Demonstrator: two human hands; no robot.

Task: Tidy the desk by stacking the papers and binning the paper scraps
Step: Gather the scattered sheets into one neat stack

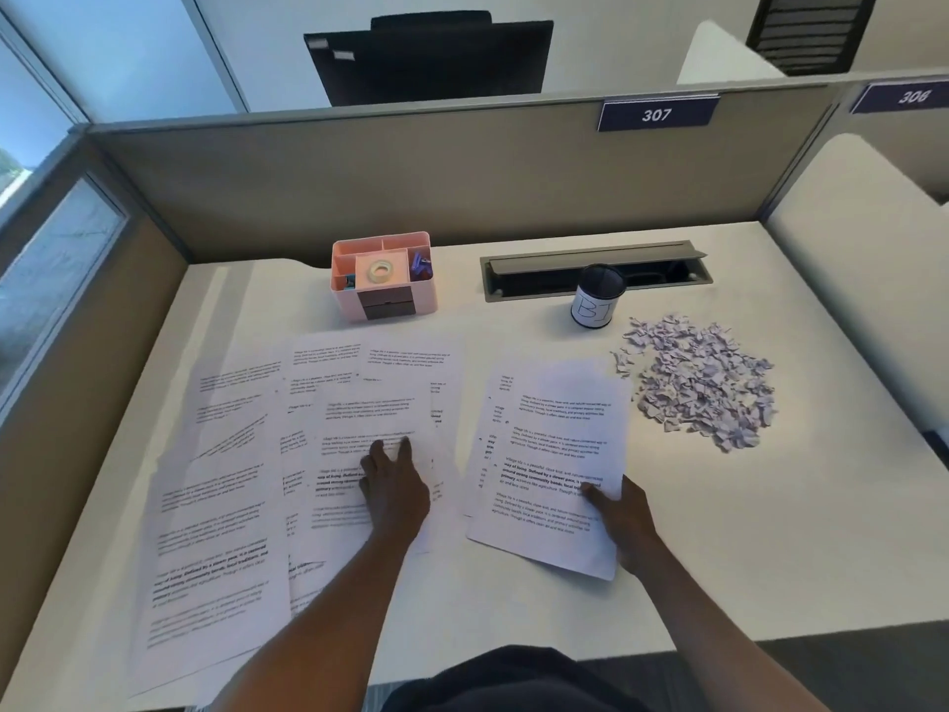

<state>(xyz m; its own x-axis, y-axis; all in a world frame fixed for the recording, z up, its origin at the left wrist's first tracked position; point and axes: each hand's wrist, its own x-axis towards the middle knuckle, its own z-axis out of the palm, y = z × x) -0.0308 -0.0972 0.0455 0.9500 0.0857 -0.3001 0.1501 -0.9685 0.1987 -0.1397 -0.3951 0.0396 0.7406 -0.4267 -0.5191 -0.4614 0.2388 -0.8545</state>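
Note:
Several printed sheets [231, 480] lie spread and overlapping over the left half of the white desk [770, 557]. My left hand [394, 488] rests flat with straight fingers on the topmost sheet in the middle. A smaller stack of printed sheets [554, 434] lies to the right of the spread. My right hand [624, 521] pinches this stack at its lower right edge, thumb on top. A heap of torn paper scraps [701, 380] sits at the right. Behind it stands a small dark cylindrical bin [595, 303] with a white hand-lettered label.
A pink desk organiser [382, 274] with tape and clips stands at the back centre. A grey cable hatch [595, 269] is set into the desk behind the bin. Partition walls [411, 182] close the back and left; a white divider [862, 280] bounds the right.

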